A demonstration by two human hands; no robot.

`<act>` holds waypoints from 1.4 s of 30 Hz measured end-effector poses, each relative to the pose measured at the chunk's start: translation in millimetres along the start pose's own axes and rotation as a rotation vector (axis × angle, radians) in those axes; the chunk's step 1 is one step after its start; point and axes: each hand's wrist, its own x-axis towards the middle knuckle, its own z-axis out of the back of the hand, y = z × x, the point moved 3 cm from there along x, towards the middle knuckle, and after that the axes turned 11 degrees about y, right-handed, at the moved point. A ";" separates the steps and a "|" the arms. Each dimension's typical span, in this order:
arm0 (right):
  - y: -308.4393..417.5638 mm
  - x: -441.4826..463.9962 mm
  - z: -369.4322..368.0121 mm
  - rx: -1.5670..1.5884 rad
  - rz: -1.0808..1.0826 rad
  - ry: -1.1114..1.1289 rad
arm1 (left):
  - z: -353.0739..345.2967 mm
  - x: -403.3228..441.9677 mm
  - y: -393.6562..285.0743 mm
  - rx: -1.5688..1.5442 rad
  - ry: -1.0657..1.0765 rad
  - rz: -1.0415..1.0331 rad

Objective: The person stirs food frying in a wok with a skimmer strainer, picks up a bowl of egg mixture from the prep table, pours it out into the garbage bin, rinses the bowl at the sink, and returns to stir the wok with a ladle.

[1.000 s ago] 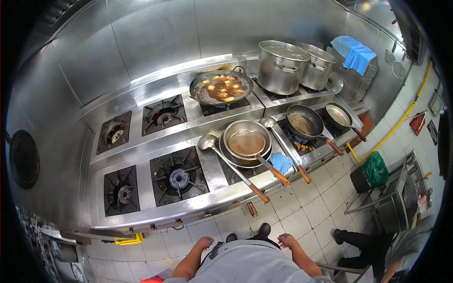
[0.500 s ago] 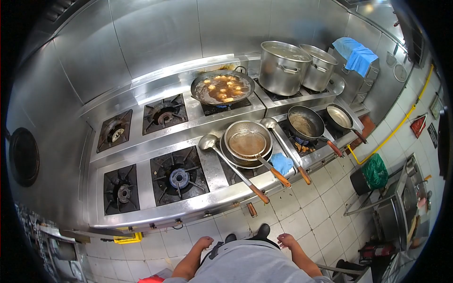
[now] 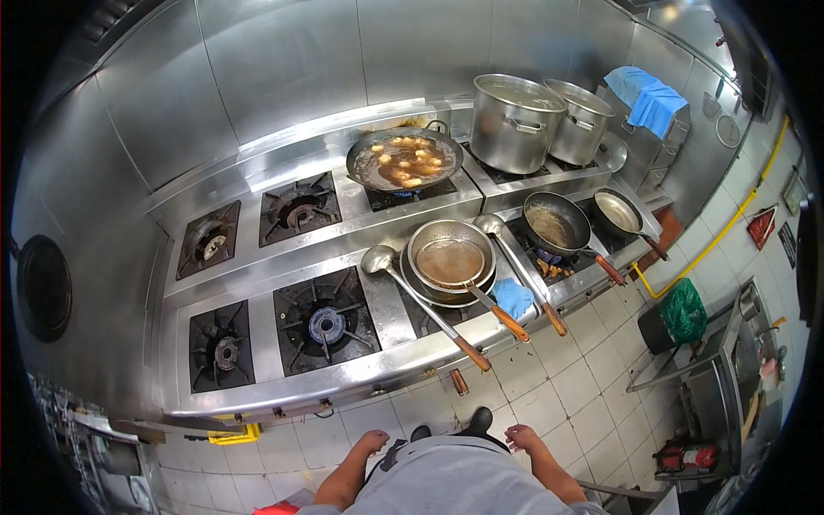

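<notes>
My left hand [image 3: 372, 441] hangs low beside my waist, its fingers loosely curled and nothing seen in it. My right hand [image 3: 520, 437] hangs at the other side, empty, with fingers slightly apart. Neither touches the stove [image 3: 257, 401]. On a back burner, a wok [image 3: 403, 161] holds pale pieces in bubbling brown liquid over a blue flame. Nearer me, a strainer [image 3: 448, 261] rests over a bowl, with a long-handled ladle [image 3: 378, 259] on its left and another ladle [image 3: 488, 223] on its right. A blue cloth [image 3: 513, 298] lies beside them.
Two tall pots [image 3: 516, 129] [image 3: 577, 124] stand at the back right. Two pans [image 3: 554, 225] [image 3: 615, 212] sit on the front right burners. A bin with a green bag [image 3: 684, 311], a metal table [image 3: 719, 378] and a yellow pipe [image 3: 731, 230] are at the right.
The person at the lower right has gone out of view, and a red object on a low shelf now shows there. My hands have stayed almost where they were.
</notes>
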 end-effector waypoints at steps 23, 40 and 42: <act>4.1 -1.2 0.2 0.007 -0.009 0.001 | 2.1 -1.2 -2.0 0.024 -0.014 0.011; 3.8 1.5 2.0 0.012 0.023 0.019 | 0.4 -0.2 -3.3 0.004 -0.016 -0.012; 1.2 1.5 1.7 0.026 0.028 0.012 | 0.7 1.5 -4.1 0.043 -0.012 -0.047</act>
